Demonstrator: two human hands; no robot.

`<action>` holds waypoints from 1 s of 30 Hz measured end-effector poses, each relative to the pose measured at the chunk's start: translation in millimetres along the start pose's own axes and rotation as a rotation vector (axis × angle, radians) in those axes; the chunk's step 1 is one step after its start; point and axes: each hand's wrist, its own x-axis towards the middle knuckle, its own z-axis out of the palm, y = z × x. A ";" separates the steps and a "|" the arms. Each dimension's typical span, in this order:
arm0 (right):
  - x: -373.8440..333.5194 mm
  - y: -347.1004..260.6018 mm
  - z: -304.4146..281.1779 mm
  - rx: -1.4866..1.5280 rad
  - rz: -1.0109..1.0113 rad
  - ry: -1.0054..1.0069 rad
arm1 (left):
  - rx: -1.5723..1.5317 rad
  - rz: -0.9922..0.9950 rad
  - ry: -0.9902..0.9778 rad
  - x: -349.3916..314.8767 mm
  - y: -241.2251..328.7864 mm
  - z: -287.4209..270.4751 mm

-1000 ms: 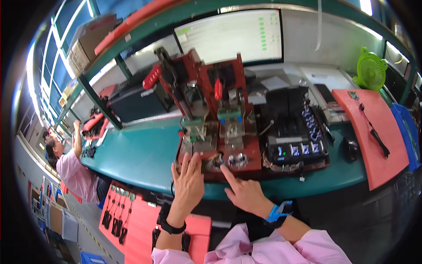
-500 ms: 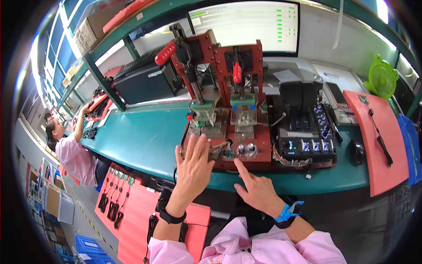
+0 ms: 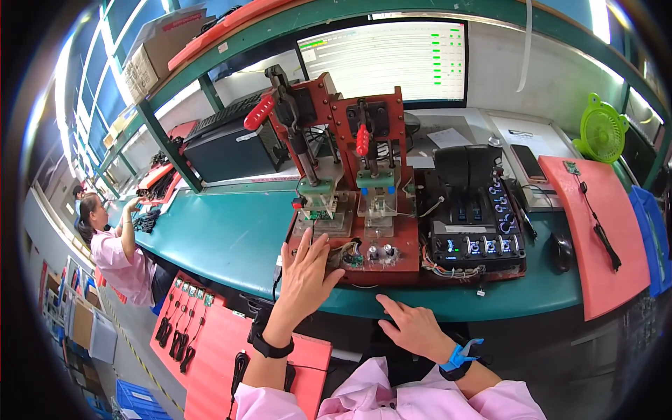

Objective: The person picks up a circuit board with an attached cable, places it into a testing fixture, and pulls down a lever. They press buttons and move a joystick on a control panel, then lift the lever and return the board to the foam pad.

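Observation:
My left hand [image 3: 305, 274] rests over the front left of a red test fixture [image 3: 402, 262], palm down and fingers spread, holding nothing. Its fingertips are just in front of the left press station, where a small green circuit board [image 3: 316, 215] sits under the clear plate. My right hand [image 3: 417, 332] hovers by the bench's front edge, empty, with its index finger stretched out. Between the hands and the presses are two silver buttons [image 3: 381, 252] and some exposed wiring [image 3: 355, 259]. Two toggle clamps rise behind, with a left red handle [image 3: 259, 113] and a right red handle [image 3: 362, 140].
Right of the fixture stands a black control box [image 3: 476, 245] with lit displays. A mouse [image 3: 561, 252], pink foam sheet [image 3: 595, 238] and green fan [image 3: 603, 131] lie farther right. Cabled boards lie on pink foam [image 3: 217, 336] at lower left. A co-worker [image 3: 122, 252] sits at far left.
My right hand has drawn back from the fixture's front toward me. My left hand stays spread over the fixture's left front. The whole view has shifted slightly.

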 end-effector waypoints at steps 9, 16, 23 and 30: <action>-4.2 31.4 7.1 0.409 -0.078 0.217 | -0.008 0.004 0.156 7.4 59.1 -8.8; -7.1 36.3 10.1 0.430 -0.139 0.248 | 0.073 0.089 0.031 5.3 67.2 -3.8; -6.8 40.7 15.1 0.366 -0.225 0.290 | 0.083 0.152 0.013 10.9 63.0 -2.1; -9.3 40.2 16.8 0.354 -0.267 0.293 | 0.028 0.089 0.013 23.4 80.8 -6.9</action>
